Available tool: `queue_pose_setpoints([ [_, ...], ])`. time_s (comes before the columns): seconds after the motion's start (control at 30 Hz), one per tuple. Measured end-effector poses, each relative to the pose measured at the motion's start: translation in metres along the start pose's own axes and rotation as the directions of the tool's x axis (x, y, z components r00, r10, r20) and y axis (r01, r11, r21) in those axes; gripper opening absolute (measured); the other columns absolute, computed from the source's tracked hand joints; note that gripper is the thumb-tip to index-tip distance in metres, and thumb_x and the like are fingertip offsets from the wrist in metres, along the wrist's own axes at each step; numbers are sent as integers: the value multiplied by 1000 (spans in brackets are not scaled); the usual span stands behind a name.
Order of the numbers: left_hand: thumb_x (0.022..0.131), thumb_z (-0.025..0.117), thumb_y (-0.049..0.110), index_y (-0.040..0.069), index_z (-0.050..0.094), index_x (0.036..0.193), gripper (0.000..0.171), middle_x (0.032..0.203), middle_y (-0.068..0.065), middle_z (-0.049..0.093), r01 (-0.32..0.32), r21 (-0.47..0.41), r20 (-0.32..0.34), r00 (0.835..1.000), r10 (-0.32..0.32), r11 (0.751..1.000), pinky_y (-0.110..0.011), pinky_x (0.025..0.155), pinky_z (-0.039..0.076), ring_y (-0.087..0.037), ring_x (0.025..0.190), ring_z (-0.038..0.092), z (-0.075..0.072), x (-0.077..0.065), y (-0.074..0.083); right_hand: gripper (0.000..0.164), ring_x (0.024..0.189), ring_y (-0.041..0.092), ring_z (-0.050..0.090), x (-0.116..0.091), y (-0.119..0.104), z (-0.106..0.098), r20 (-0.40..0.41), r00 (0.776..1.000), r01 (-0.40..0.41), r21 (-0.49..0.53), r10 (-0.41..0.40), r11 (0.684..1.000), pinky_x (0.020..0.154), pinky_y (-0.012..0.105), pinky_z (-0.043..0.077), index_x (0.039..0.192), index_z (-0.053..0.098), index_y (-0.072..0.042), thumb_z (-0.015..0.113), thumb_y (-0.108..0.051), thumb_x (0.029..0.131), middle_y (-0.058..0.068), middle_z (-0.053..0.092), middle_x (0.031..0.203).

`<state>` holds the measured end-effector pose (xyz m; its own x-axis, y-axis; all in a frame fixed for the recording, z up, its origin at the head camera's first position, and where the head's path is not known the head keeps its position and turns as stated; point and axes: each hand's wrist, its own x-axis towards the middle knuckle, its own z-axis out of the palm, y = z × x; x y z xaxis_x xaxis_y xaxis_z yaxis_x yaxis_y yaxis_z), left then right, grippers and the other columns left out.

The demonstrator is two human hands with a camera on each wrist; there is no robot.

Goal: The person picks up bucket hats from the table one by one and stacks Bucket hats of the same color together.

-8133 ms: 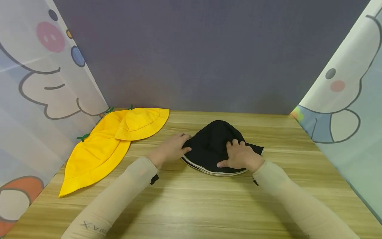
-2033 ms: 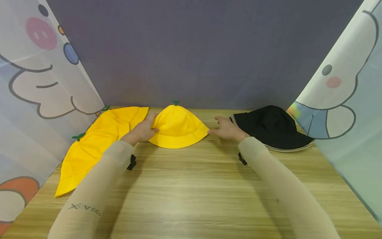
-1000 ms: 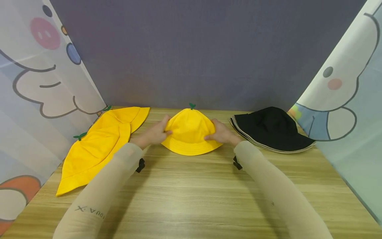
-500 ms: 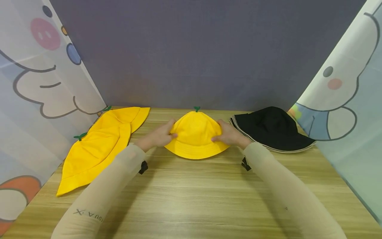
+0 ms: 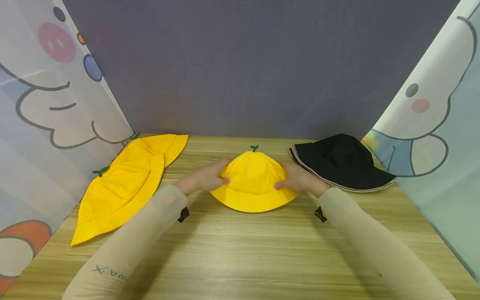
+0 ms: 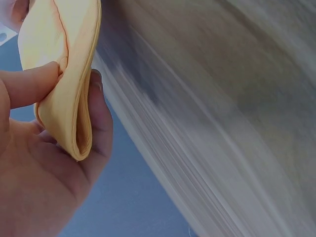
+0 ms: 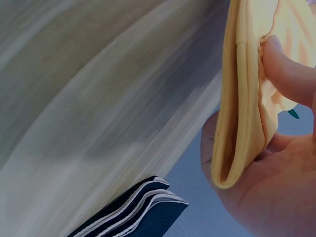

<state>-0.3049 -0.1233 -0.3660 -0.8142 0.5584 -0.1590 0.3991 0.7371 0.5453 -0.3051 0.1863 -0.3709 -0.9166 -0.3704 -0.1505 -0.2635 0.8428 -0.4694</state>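
Note:
A yellow bucket hat (image 5: 255, 179) with a green sprout on its crown is in the middle of the head view, folded flat. My left hand (image 5: 210, 176) grips its left side, thumb on top and fingers beneath. On the opposite side my right hand (image 5: 298, 178) pinches the hat the same way. In the left wrist view the folded brim (image 6: 79, 98) sits between thumb and fingers. The right wrist view has the other end of the yellow brim (image 7: 242, 108) between my right thumb and fingers.
Overlapping yellow hats (image 5: 120, 187) with green sprouts lie at the left of the wooden table (image 5: 240, 250). A stack of black hats (image 5: 341, 162) with pale edging lies at the back right. A grey panel (image 5: 240, 71) stands behind, with cartoon-printed cloth (image 5: 438, 125) at the sides.
The black hats went from the middle to the back right earlier. The yellow hat left the left pile; my right hand took its other side, and both hands brought it right and nearer.

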Motion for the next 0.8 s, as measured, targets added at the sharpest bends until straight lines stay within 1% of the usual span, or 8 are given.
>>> queue_pose_setpoints([
  [0.17,105,56,22,5,22,160,67,158,-19,39,6,-3,21,1000,-6,1000,-51,116,33,-34,143,40,5,-1,1,74,122,37,53,-6,0,3,11,1000,10,-9,-10,1000,107,53,41,144,41,9,80,-23,91,24,54,138],
  [0.3,104,58,21,5,22,161,69,158,-18,39,12,-16,32,999,-11,1000,-50,117,32,-33,144,39,8,-3,2,73,119,35,55,-12,-2,5,25,1000,8,-10,-8,1000,105,52,43,143,43,9,80,-26,90,23,56,136],
  [0.37,104,59,20,3,24,160,68,156,-19,41,16,-16,34,999,-15,1000,-50,117,32,-32,142,41,10,-5,2,74,118,34,56,-15,-2,7,29,1000,7,-19,-7,1000,104,52,44,143,44,8,80,-28,90,22,57,137],
  [0.47,103,61,21,2,28,158,67,152,-18,46,34,-1,38,999,-34,999,-49,115,35,-31,138,46,13,-7,3,75,121,33,56,-21,-3,10,37,999,-5,-30,7,1000,104,52,44,146,43,5,79,-30,90,20,56,139],
  [0.53,102,63,21,1,31,156,66,149,-18,49,37,3,42,998,-37,999,-49,113,38,-30,134,49,15,-8,4,77,124,34,55,-24,-4,12,42,999,0,-25,1,1000,106,53,43,148,42,5,80,-30,90,20,55,141],
  [0.63,100,67,21,3,36,154,65,143,-15,54,55,9,50,997,-55,998,-48,109,41,-28,127,53,17,-10,6,78,128,37,52,-27,-6,15,45,999,3,-19,-2,1000,108,54,41,148,41,5,80,-28,90,22,53,144],
  [0.7,99,68,22,3,36,154,66,144,-14,54,71,18,55,996,-72,997,-47,110,40,-28,128,52,18,-12,8,79,131,39,50,-28,-8,16,49,999,-5,-24,7,1000,109,55,39,149,40,5,79,-29,90,23,51,146],
  [0.8,98,70,27,3,38,153,68,144,-14,54,102,60,62,992,-106,993,-47,110,40,-29,129,52,19,-14,11,79,132,40,49,-29,-11,18,56,998,-36,-60,40,998,109,55,39,149,41,4,79,-31,90,23,51,147],
])
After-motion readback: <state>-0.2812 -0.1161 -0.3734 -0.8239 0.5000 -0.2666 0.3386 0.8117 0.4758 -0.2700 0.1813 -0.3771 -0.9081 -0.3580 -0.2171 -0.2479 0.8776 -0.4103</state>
